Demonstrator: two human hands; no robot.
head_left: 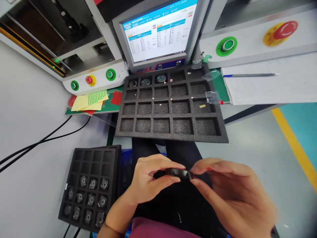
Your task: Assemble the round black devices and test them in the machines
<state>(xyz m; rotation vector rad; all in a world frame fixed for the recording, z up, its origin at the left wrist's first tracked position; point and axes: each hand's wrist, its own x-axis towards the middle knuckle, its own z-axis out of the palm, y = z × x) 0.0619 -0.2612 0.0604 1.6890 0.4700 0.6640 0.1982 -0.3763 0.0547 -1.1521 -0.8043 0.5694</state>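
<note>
Small dark ring-shaped part point(178, 172) pinched between both hands over the lap, below the big foam tray point(170, 132). Left hand point(148, 181) fingers closed on its left edge, right hand point(228, 191) fingertips gripping the right end, probably held edge-on for a look. Second tray point(74, 158) at lower left, half full of similar parts. Monitor point(158, 31) lit up beyond.

Bare forearms, dark trousers point(183, 198), maroon top point(158, 229)
</note>
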